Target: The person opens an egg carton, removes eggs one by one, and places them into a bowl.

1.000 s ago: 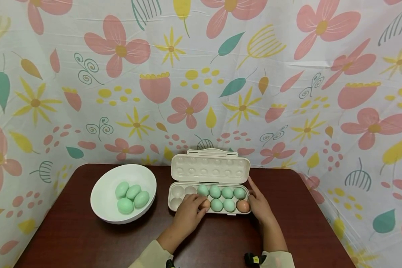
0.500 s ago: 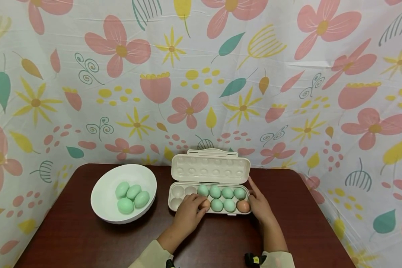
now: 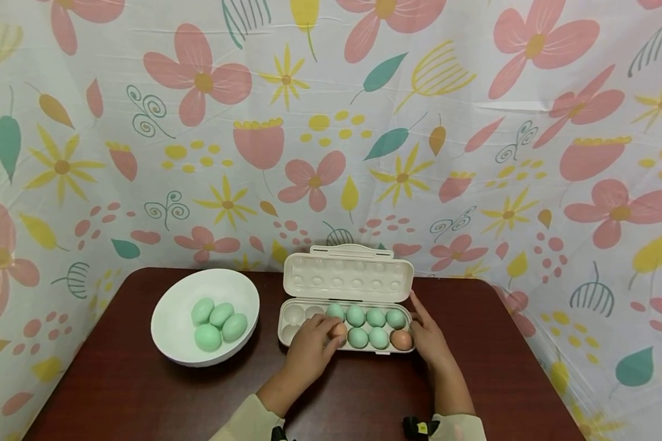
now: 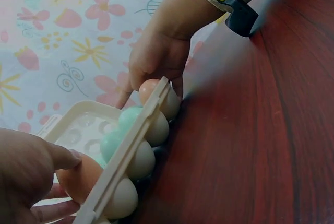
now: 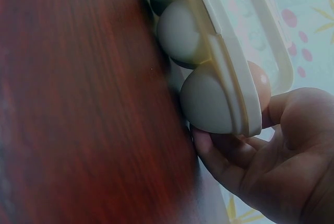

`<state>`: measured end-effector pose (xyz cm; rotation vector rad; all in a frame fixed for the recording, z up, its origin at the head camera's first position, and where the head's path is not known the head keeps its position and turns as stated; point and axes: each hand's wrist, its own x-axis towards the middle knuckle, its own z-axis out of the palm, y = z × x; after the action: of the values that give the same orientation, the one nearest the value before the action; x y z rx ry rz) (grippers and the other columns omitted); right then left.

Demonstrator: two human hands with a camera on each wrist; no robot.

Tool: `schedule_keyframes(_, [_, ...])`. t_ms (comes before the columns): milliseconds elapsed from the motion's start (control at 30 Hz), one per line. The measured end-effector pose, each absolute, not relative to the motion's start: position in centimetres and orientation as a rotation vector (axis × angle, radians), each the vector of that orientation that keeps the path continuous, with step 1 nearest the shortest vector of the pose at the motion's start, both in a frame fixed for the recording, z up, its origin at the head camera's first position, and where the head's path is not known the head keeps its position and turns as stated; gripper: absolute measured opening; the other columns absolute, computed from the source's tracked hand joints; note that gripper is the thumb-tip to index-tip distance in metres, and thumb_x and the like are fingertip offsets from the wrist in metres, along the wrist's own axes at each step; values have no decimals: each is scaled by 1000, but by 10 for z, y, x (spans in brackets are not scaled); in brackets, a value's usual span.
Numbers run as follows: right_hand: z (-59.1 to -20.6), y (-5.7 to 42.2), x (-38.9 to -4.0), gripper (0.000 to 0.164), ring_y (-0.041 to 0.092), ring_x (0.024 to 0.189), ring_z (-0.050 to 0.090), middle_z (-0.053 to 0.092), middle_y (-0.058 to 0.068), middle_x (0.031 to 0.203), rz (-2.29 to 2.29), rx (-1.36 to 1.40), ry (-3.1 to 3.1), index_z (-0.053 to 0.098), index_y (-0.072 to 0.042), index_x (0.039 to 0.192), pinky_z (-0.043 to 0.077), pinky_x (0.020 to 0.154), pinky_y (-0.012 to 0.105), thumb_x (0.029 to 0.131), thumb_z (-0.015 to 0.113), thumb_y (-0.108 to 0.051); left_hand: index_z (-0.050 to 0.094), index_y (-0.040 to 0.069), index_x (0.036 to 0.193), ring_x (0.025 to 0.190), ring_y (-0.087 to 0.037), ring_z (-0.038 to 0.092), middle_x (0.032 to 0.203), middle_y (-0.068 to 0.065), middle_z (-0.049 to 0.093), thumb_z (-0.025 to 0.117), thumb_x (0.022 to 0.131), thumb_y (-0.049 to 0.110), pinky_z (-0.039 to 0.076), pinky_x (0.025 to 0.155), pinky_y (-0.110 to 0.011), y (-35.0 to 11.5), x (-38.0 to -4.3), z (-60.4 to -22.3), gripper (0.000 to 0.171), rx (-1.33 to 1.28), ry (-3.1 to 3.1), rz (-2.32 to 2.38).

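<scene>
An open cream egg carton (image 3: 349,283) lies on the table, its lid tipped back. My left hand (image 3: 308,350) pinches a brown egg (image 3: 339,331) at the carton's front row; the left wrist view shows thumb and fingers around this egg (image 4: 82,178). Several pale green eggs (image 3: 355,316) fill cups to its right, and a second brown egg (image 3: 401,340) sits at the front right corner. At the right end, my right hand (image 3: 430,344) holds the carton, with fingers beneath its end cup in the right wrist view. Cups at the left end hold no eggs.
A white bowl (image 3: 168,324) with several green eggs (image 3: 207,337) stands left of the carton. The dark red-brown table (image 3: 364,398) backs onto a flowered cloth (image 3: 320,92). A black wrist strap (image 4: 241,18) shows on the right arm.
The left fingers have risen slightly, and the brown egg between them appears a little higher. The right hand keeps its place at the carton's end.
</scene>
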<state>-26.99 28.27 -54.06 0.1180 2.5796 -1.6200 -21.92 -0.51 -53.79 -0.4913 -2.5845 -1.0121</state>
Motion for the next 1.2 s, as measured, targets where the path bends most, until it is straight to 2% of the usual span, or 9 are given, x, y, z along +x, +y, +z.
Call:
schedule_keyframes(567, [-539,283,-270,70,20,91,56,53,23,143,-1599,101,2591,18,-47,159,45,75,26,104,36,-8,68,15,128,113,-19,66,122,-1,64,76,92,24,57,90,-40,-23,-218,-507,39,-427,-2468,-1072])
schedule_keyframes(800, [-541,285,-270,70,19,95,56,51,23,146,-1600,102,2581,17,-48,158,45,74,26,104,36,-8,68,15,129,115,-21,66,122,-2,64,77,90,21,56,91,-42,-31,-220,-498,40,-402,-2435,-1096])
schedule_keyframes(1200, [-524,281,-269,69,19,91,56,51,25,144,-1647,142,2482,19,-39,161,47,73,27,104,36,-5,67,12,129,112,-26,67,123,-9,64,75,92,23,56,90,-46,-50,-224,-486,40,-312,-2402,-1122])
